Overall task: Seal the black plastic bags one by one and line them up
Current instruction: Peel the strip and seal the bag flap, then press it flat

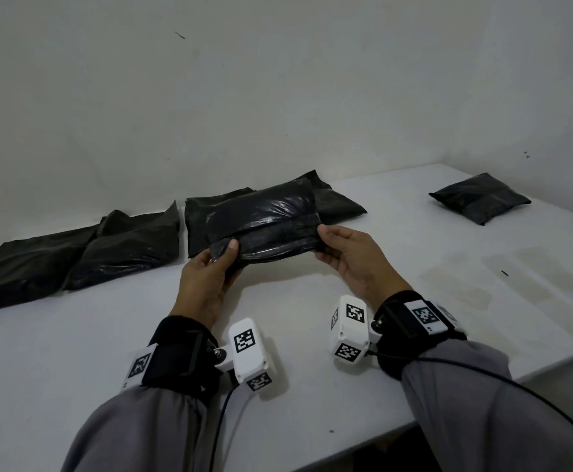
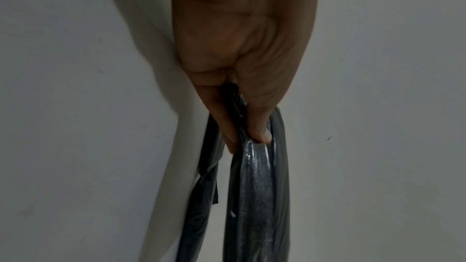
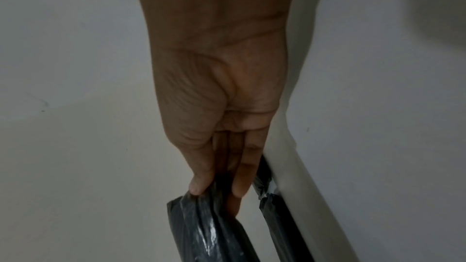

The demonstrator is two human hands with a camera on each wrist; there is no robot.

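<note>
My left hand (image 1: pixel 206 277) pinches the near-left corner of the bag (image 1: pixel 261 226), thumb on top over the folded flap; my right hand (image 1: pixel 350 260) grips the right end, thumb above, fingers beneath. Bag held just above the table (image 1: pixel 312 352), in front of the row of bags (image 1: pixel 125 247) laid along the wall. One more bag (image 1: pixel 479 197) sits well apart at far right.

Left wrist view: thumb and fingers (image 2: pixel 262 132) squeeze the glossy plastic edge-on. A loose strip hangs beside the packet; whether that is the flap, I cannot tell.

Right wrist view: fingers (image 3: pixel 242 184) and thumb clamp the end of the packet, the plastic creased under them.

Risks, as I judge them: the flap may spring up if I ease my left thumb before it sticks; slick film could slide from a corner pinch; setting it down crooked would overlap the neighbouring bag and spoil the line.
</note>
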